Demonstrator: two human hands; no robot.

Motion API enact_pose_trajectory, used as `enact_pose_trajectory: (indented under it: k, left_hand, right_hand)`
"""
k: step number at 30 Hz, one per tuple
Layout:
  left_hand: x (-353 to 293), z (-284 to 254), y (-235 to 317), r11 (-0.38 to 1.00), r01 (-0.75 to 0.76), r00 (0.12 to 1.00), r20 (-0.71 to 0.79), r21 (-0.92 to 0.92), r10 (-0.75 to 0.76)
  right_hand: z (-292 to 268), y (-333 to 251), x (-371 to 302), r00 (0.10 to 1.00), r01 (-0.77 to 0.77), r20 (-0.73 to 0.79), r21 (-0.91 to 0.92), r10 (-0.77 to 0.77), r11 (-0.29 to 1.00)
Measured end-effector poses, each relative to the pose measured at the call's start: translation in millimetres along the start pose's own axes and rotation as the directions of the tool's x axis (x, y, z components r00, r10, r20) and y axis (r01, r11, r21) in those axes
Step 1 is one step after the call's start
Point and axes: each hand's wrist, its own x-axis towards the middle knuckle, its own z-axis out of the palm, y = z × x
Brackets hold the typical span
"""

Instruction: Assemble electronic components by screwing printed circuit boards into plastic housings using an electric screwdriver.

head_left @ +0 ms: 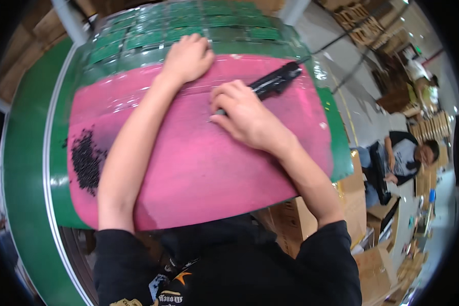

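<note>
Pink mat, green table, cardboard boxes

1 pink mat, 1 black tool, 1 heap of black bits, 2 hands

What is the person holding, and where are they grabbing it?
The right hand holds a black tool by its near end. The left hand rests closed on the pink mat, apparently empty.

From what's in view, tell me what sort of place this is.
Probably a small assembly workshop or factory floor. Rows of green circuit boards lie beyond a pink work mat, the right hand holds a black power tool, and cardboard boxes crowd the floor.
</note>
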Motion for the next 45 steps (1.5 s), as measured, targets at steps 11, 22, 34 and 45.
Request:
enact_pose_trajectory:
  k: [11,22,34,45]
  left_hand:
    - [-2.8,-4.4,1.5,0.999,0.048,0.998,0.028,-0.001,-0.048]
    - [-0.8,-1.8,2.7,0.999,0.031,0.998,0.048,0.008,-0.032]
    - [-0.1,0.1,-7.7,1.000,-0.016,0.999,0.031,-0.021,0.016]
    - [0.9,-1.3,-2.7,1.000,-0.002,0.999,0.041,-0.025,0.003]
  right_hand:
    - [-6.6,-2.6,3.6,1.000,0.021,0.012,0.143,-0.023,0.990]
    - [-2.2,0.5,3.1,0.994,0.019,-0.113,0.251,0.009,0.968]
    - [3.4,6.2,-1.1,0.996,0.024,-0.088,0.098,-0.015,0.995]
    - [5.9,5.5,-1.4,0.990,-0.017,-0.138,0.145,0.037,0.989]
